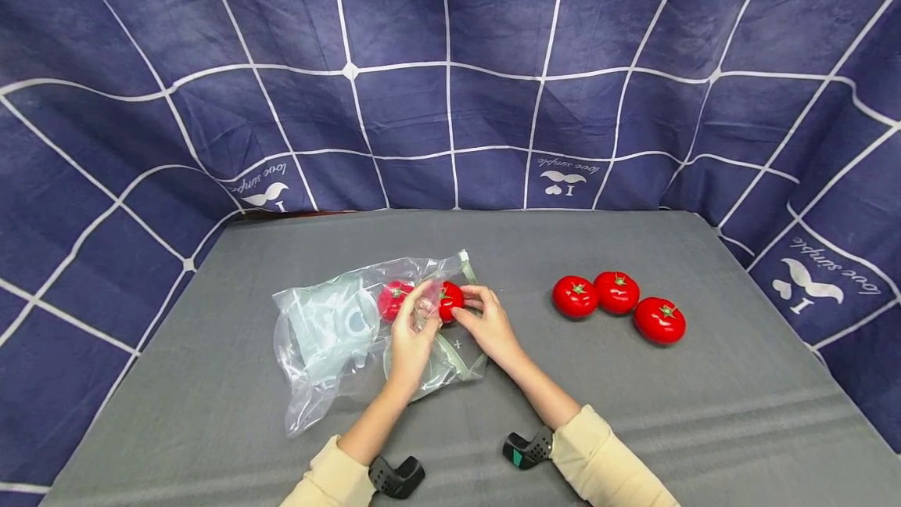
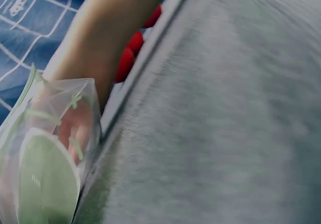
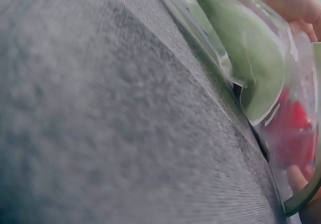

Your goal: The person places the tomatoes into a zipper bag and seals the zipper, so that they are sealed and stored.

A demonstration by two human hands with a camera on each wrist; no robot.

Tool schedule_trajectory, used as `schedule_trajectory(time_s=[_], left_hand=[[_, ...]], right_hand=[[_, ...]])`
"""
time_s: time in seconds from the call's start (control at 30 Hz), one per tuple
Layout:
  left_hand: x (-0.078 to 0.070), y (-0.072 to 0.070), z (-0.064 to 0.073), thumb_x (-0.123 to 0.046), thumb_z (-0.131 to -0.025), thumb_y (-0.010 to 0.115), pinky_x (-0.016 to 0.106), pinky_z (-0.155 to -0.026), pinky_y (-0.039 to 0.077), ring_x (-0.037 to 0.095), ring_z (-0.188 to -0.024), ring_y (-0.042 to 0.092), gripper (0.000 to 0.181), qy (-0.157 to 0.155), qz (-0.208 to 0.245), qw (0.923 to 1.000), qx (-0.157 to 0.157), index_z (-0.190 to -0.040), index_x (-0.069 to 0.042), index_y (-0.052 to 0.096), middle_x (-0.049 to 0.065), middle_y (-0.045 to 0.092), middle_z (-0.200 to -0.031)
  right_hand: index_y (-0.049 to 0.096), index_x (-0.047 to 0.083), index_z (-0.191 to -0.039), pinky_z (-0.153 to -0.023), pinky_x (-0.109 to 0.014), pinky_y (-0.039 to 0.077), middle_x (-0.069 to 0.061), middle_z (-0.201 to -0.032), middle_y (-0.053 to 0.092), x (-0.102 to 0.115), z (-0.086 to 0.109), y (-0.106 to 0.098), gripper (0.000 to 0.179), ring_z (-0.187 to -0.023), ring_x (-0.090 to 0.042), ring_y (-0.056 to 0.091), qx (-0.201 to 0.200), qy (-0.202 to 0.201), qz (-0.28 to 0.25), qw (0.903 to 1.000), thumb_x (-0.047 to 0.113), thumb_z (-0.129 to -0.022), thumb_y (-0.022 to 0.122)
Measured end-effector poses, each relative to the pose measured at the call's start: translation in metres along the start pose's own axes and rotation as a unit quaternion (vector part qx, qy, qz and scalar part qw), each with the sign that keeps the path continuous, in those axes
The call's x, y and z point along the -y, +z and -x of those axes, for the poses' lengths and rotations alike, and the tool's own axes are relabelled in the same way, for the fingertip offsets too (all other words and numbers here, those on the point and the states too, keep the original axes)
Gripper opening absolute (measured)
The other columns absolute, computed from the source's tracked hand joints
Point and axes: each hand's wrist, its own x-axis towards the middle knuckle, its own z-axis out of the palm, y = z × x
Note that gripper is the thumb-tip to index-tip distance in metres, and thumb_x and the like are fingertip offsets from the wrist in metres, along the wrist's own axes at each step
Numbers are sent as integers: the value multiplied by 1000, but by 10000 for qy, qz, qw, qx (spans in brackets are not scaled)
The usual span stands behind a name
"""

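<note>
A clear plastic zip bag point(image 1: 320, 343) with pale green printing lies on the table, its slider end toward the right. One red tomato point(image 1: 391, 301) shows through the plastic inside it. My left hand point(image 1: 411, 346) pinches the bag near its mouth, thumb and index finger apart around the plastic. At that mouth, my right hand point(image 1: 496, 327) holds a second tomato point(image 1: 447, 302) between thumb and fingers. In the right wrist view, red tomato point(image 3: 296, 133) shows through the bag beside a green printed patch point(image 3: 251, 53). The left wrist view shows the bag's green oval point(image 2: 47, 179).
To the right sit three more red tomatoes, a left one point(image 1: 575, 296), a middle one point(image 1: 616, 293) and a front one point(image 1: 659, 321). The grey table point(image 1: 535, 249) ends at a blue curtain with white lines point(image 1: 493, 108) behind it.
</note>
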Motion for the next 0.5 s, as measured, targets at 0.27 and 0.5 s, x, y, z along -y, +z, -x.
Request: schedule_trajectory(time_s=[0.27, 0.5], left_hand=[[-4, -6, -7, 13, -76, 47, 17, -66, 50, 7, -73, 51, 49, -550, 1649, 9836, 485, -124, 5, 48, -2, 50, -84], [-11, -6, -5, 9, -83, 40, 16, -69, 49, 5, -71, 56, 45, -672, 486, 9948, 588, -125, -1, 51, 16, 56, -111]], right_hand=[[49, -3, -118, -92, -34, 48, -20, -120, 47, 2, -5, 4, 46, -111, -34, 54, 178, 216, -302, 9992, 9, -78, 68], [49, -10, -115, -92, -41, 47, -26, -114, 46, 20, -3, 9, 42, -109, -39, 53, 131, -19, -206, 9997, 0, -78, 64]])
